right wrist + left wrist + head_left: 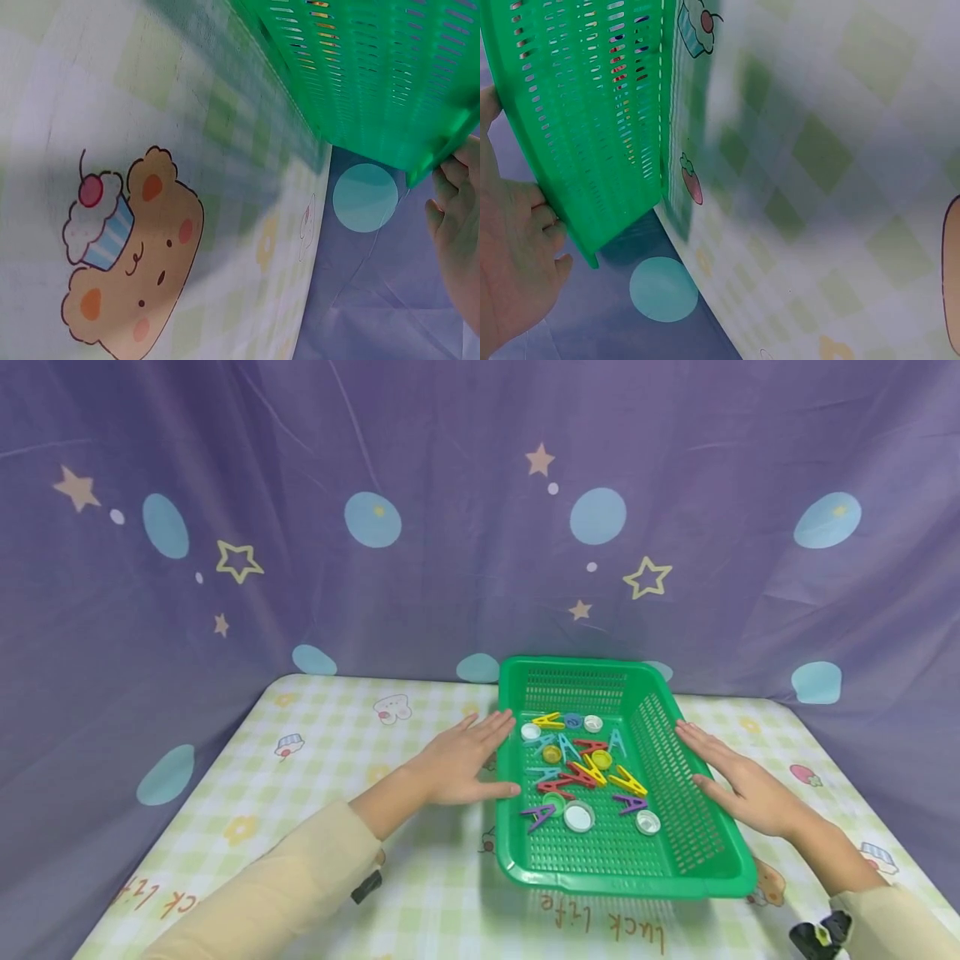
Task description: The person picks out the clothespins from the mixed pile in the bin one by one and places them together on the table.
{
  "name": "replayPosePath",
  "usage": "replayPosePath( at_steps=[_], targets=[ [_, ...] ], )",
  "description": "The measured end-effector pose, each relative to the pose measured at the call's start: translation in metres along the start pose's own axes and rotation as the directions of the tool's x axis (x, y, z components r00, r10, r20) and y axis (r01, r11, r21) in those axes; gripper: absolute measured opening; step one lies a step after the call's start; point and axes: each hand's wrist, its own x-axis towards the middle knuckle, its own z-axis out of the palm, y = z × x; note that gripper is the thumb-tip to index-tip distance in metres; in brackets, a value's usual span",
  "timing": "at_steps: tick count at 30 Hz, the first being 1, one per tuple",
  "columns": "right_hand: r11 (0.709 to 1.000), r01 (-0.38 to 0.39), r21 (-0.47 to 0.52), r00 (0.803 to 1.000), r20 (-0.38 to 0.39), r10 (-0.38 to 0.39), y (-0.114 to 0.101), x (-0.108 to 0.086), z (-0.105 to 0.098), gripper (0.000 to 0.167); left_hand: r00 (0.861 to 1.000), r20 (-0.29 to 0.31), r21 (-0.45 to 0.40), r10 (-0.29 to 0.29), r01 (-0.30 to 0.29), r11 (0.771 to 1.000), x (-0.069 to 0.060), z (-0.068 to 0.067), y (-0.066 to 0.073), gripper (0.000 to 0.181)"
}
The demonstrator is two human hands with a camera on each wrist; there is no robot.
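A green plastic basket [630, 885] with slotted sides stands on the table, right of centre in the head view. Inside lie small plastic clothespins in several colours, among them a yellow clothespin [628, 782] and a purple clothespin [538, 816]. Round bottle caps are mixed in, such as a white cap [578, 817] and a clear cap [648, 822]. My left hand [465, 764] touches the basket's left rim with outstretched fingers. On the opposite side, my right hand [753, 785] rests against the right rim, its fingers extended. Neither hand holds a clothespin or cap.
A checked tablecloth [315, 827] with cartoon prints covers the table. Behind the table hangs a purple curtain [465, 593] with stars and blue ovals; the basket's far end is close to it. Dark straps [821, 935] show at the sleeves.
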Motion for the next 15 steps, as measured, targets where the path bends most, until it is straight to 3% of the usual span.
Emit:
replayPosePath(
  at_steps=[9, 15],
  targets=[
    [1.000, -0.009, -0.002, 1.000, 0.017, 0.009, -0.001, 0.000, -0.002, 0.062, 0.999, 0.036, 0.000, -0.014, 0.014, 1.000, 0.001, -0.003, -0.001, 0.097],
    [1.000, -0.013, -0.005, 1.000, 0.023, 0.013, -0.001, 0.000, -0.002, 0.062, 0.997, 0.079, 0.037, -0.018, 0.015, 0.999, 0.009, -0.014, 0.000, 0.094]
  ],
)
